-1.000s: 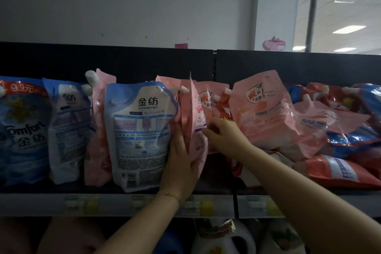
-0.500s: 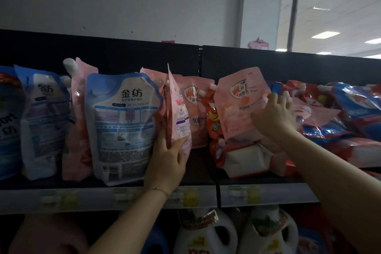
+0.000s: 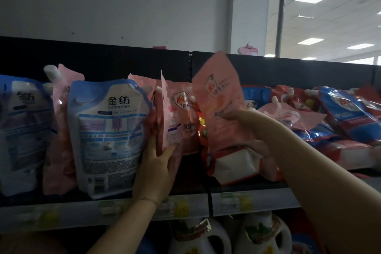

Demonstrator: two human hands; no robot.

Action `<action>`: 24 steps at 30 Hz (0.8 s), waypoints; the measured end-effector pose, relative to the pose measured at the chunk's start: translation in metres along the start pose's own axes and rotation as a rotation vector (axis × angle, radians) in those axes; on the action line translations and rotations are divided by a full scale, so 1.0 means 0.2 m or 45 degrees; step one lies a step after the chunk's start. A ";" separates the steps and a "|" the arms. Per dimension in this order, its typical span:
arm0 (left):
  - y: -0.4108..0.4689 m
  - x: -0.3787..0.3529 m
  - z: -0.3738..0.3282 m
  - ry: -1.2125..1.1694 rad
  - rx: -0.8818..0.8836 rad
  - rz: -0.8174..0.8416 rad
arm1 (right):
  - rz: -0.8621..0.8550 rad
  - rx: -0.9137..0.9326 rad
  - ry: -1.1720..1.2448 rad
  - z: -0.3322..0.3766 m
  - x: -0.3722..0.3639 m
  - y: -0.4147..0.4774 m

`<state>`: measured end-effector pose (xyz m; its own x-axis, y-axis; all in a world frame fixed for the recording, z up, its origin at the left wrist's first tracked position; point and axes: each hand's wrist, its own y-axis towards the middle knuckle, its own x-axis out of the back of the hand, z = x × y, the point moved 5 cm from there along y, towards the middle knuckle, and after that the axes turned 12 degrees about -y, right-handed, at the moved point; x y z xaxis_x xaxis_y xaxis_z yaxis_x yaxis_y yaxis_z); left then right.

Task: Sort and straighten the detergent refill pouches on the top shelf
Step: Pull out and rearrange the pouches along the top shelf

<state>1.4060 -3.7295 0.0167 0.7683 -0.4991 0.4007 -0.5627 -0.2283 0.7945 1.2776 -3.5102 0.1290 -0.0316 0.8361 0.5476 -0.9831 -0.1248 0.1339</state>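
Shelf (image 3: 123,210): right hand (image 3: 247,121) holds tilted pouch (image 3: 218,97) (left hand (image 3: 156,169), upright pouch (image 3: 175,121)).

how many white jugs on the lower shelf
2: one white jug below the left hand, another just right of it; more may be hidden off frame.

Glossy film in my hands, dull shelf around it.

The pink soft plastic-film pouch (image 3: 220,93) pinched in my right hand (image 3: 251,128) is glossy and creased, dimpling under my fingers (image 3: 231,116). The narrow pink film pouch (image 3: 169,113) gripped in my left hand (image 3: 156,169) has the same sheen. The blue-and-white film pouch (image 3: 107,134) beside it is slick, its wrinkles catching light, and a white spout cap (image 3: 51,71) looks like smooth hard plastic. The black back panel (image 3: 103,62) is matt. The grey shelf edge (image 3: 82,215) looks dull and smooth; metal or plastic, I cannot tell. The white jugs (image 3: 198,241) below are smooth moulded plastic.
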 end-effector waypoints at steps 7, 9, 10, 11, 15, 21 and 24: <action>-0.02 0.01 -0.03 -0.105 0.030 -0.013 | -0.299 0.377 -0.037 0.17 -0.23 -0.26; 0.00 0.01 -0.02 -0.059 -0.033 -0.046 | -0.277 0.402 0.248 0.16 -0.34 -0.34; 0.00 0.02 -0.03 -0.020 -0.080 -0.042 | -0.250 0.435 0.325 0.15 -0.42 -0.38; -0.01 0.01 -0.03 0.021 -0.133 -0.026 | -0.259 0.508 0.256 0.13 -0.50 -0.40; -0.03 0.05 -0.06 -0.217 -0.084 -0.156 | 0.006 0.643 -0.325 0.09 -0.77 -0.43; -0.05 0.06 -0.12 -0.138 -0.236 -0.098 | 0.455 0.525 -0.033 0.11 -0.57 -0.37; -0.06 0.04 -0.13 -0.020 -0.370 -0.023 | 0.136 0.602 -0.287 0.07 -0.44 -0.34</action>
<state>1.4269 -3.7084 0.0217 0.7712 -0.5105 0.3804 -0.4365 0.0109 0.8997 1.3503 -3.5830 0.0824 -0.0363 0.6764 0.7357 -0.7862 -0.4738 0.3968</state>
